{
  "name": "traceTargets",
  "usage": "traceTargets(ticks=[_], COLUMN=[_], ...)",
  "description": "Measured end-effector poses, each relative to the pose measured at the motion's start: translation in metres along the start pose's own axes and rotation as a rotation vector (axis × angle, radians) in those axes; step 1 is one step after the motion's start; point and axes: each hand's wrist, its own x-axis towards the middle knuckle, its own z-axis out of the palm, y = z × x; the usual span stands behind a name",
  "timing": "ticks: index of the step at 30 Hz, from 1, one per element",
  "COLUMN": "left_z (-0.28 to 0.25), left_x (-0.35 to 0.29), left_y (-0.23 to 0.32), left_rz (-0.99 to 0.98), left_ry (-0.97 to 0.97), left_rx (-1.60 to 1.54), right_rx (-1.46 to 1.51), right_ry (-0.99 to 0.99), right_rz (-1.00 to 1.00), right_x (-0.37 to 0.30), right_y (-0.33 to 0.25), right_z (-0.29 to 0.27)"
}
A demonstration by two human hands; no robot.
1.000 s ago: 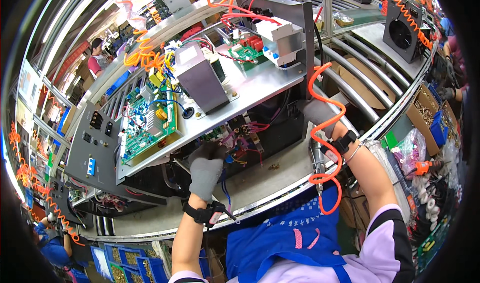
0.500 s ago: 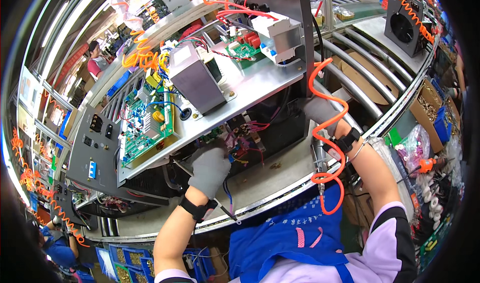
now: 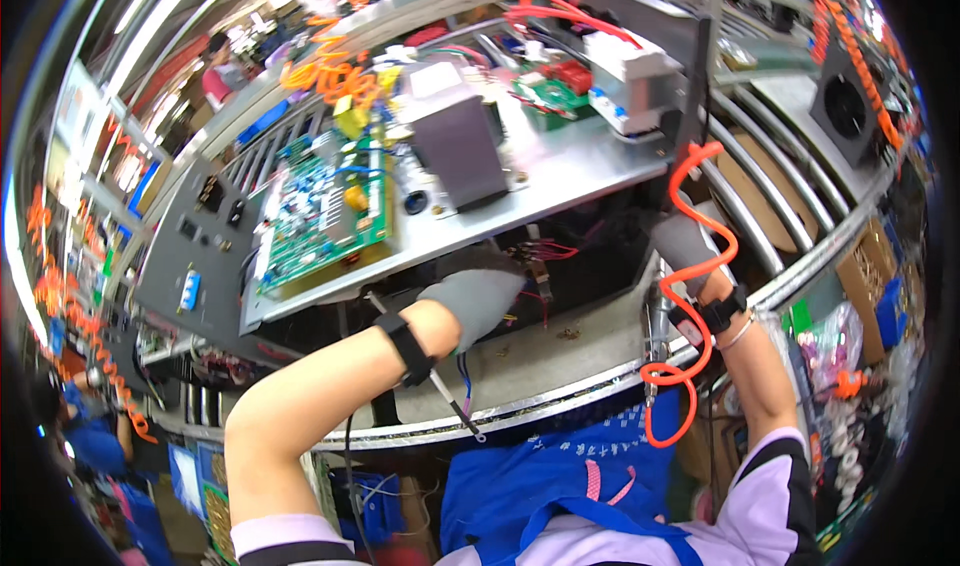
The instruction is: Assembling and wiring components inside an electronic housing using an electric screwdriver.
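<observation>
My left hand (image 3: pixel 478 304), in a grey glove, reaches beneath the metal plate (image 3: pixel 560 186) of a large electrical unit. It is near thin coloured wires (image 3: pixel 545 251); its fingertips are blurred and partly hidden. A lead with a ring-shaped end (image 3: pixel 462 413) slants out below the left wrist. At the unit's right side is my right hand (image 3: pixel 688 241), also gloved, with its fingers hidden. An orange coiled hose (image 3: pixel 728 236) passes in front of it, and a metal air tool (image 3: pixel 656 328) sits just below. I cannot tell whether the right hand touches that tool.
On the plate stand a dark block-shaped transformer (image 3: pixel 460 151), a green circuit board (image 3: pixel 325 211) and a white component (image 3: pixel 635 81). Metal rollers (image 3: pixel 765 171) lie to the right, beside a cardboard box (image 3: pixel 862 291). Another person (image 3: pixel 95 426) is at the far left.
My left hand has moved right and deeper under the plate, its forearm swinging up. The view has shifted, so the unit appears farther right. My right hand stays at the unit's right side.
</observation>
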Motion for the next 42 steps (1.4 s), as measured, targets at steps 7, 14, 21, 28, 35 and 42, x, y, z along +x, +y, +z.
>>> traceTargets(ticks=[7, 14, 21, 28, 35, 42], left_z=[0.017, 0.1, 0.109, 0.111, 0.141, 0.162], left_x=[-0.018, -0.111, -0.101, -0.073, -0.067, -0.058], left_y=[0.016, -0.004, -0.038, -0.035, -0.056, -0.081], left_rz=[-0.422, -0.459, -0.601, -0.579, -0.557, -0.684], left_ry=[0.029, 1.172, 0.946, 0.963, 1.067, 0.794], left_rx=[0.018, -0.539, -1.309, -1.39, -0.712, -0.475], right_rx=[0.013, 0.038, 0.13, 0.28, 0.706, 0.519], right_ry=[-0.134, -0.093, 0.351, -0.762, -0.773, -0.741], right_rz=[-0.315, -0.004, -0.453, 0.023, 0.333, 0.544], right_x=[0.001, -0.087, -0.188, -0.191, -0.201, -0.176], right_y=[0.038, 0.031, -0.07, -0.022, -0.023, -0.008], right_z=[-0.009, -0.118, -0.057, 0.136, 0.209, 0.235])
